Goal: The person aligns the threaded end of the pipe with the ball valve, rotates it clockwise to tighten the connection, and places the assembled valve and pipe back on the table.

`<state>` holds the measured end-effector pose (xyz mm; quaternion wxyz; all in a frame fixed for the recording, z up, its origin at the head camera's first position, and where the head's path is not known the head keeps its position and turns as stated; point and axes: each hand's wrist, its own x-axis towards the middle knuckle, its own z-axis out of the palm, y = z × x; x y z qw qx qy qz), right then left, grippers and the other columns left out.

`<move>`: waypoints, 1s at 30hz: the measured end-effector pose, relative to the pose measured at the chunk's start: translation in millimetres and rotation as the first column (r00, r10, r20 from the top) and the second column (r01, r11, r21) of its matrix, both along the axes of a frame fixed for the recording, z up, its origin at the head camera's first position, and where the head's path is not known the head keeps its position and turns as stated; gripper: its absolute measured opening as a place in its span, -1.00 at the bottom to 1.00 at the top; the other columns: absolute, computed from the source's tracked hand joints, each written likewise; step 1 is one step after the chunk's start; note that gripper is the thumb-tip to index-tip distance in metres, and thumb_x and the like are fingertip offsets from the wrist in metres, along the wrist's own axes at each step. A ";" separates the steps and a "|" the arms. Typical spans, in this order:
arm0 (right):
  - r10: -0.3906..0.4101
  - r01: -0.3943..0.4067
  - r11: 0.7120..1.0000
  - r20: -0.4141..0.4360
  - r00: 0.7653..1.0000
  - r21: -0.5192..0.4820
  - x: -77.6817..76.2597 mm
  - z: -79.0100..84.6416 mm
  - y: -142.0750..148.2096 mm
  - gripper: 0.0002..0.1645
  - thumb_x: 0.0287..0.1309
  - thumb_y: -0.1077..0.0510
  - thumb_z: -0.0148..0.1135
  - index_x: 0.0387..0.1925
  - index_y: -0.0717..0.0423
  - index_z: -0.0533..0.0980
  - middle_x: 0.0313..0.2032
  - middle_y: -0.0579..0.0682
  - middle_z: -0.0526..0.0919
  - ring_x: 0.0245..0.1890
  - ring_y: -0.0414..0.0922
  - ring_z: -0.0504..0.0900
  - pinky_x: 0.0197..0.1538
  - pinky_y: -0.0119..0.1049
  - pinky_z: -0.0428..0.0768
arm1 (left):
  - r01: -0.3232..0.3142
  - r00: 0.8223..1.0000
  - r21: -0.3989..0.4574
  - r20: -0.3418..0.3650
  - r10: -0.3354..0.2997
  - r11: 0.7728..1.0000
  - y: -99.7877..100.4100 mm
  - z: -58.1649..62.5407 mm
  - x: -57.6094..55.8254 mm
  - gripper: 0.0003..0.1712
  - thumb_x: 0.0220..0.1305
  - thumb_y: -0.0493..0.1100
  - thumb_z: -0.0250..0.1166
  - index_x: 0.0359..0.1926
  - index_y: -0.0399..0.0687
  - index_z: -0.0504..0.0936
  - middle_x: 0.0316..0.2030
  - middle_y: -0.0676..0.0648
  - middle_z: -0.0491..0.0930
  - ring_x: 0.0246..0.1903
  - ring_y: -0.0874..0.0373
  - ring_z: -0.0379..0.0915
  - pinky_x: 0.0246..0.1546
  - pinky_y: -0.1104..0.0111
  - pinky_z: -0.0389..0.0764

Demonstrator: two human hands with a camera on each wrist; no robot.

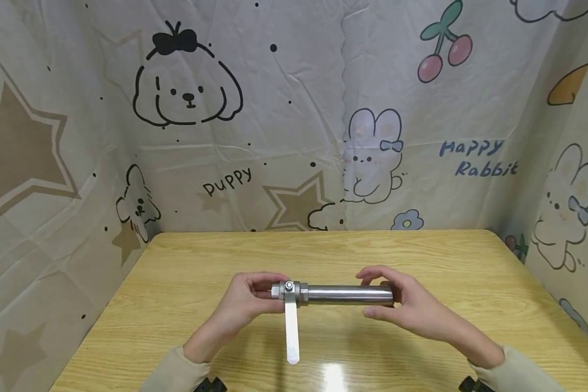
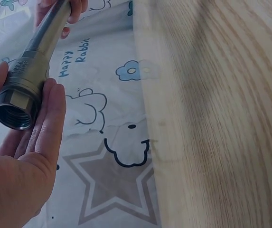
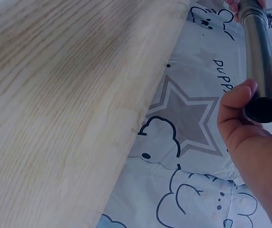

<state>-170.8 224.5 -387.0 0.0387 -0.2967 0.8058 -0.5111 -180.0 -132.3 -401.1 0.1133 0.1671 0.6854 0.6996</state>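
A steel ball valve [image 1: 289, 291] with a long flat lever handle [image 1: 292, 332] is joined to a smooth steel pipe [image 1: 350, 294]. Together they lie level above the table, the lever pointing toward me. My left hand [image 1: 247, 299] holds the valve's left end between thumb and fingers. In the left wrist view the valve's threaded hex opening [image 2: 16, 111] faces that palm. Around the pipe's right end curl the fingers of my right hand [image 1: 409, 305], with the thumb on the near side. The right wrist view shows the pipe's dark round end [image 3: 263, 109] beside the curled fingers.
Beneath the hands is a wood-grain table [image 1: 215, 253] with rounded far corners. A pale cloth curtain [image 1: 294, 81] printed with cartoon animals and stars hangs behind it and along both sides.
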 end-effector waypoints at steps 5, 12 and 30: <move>0.019 -0.020 1.000 -0.050 0.999 -0.022 0.1 -1.7 -0.2 -0.45 0.15 0.28 0.57 0.13 0.00 0.55 -0.07 0.07 0.62 -0.39 -0.17 0.55 -0.39 -0.30 0.60 | 0.010 1.000 0.006 -0.013 -0.010 1.000 0.2 -0.4 -0.1 -0.45 0.09 -0.45 0.54 0.14 -0.50 0.65 -0.06 -0.27 0.75 -0.12 -0.01 0.75 -0.08 0.23 0.77; 0.003 -0.004 1.000 -0.055 0.998 -0.025 -0.6 -2.7 -0.4 -0.56 0.21 0.26 0.53 0.09 0.03 0.59 -0.08 0.03 0.68 -0.28 -0.13 0.66 -0.29 -0.30 0.68 | 0.006 1.000 0.007 -0.014 -0.006 1.000 -0.3 -0.2 -0.3 -0.44 0.09 -0.45 0.53 0.15 -0.52 0.64 -0.06 -0.29 0.75 -0.11 -0.02 0.75 -0.05 0.22 0.77; 0.015 -0.013 0.999 0.043 0.999 -0.038 -0.7 0.0 -1.6 -0.60 0.35 0.24 0.43 0.16 0.13 0.54 -0.03 0.14 0.62 -0.27 -0.15 0.63 -0.32 -0.31 0.65 | -0.003 1.000 -0.015 -0.002 0.003 1.000 -0.2 3.5 -0.3 -0.46 0.07 -0.45 0.54 0.14 -0.42 0.69 -0.06 -0.26 0.75 -0.13 -0.05 0.74 -0.09 0.21 0.78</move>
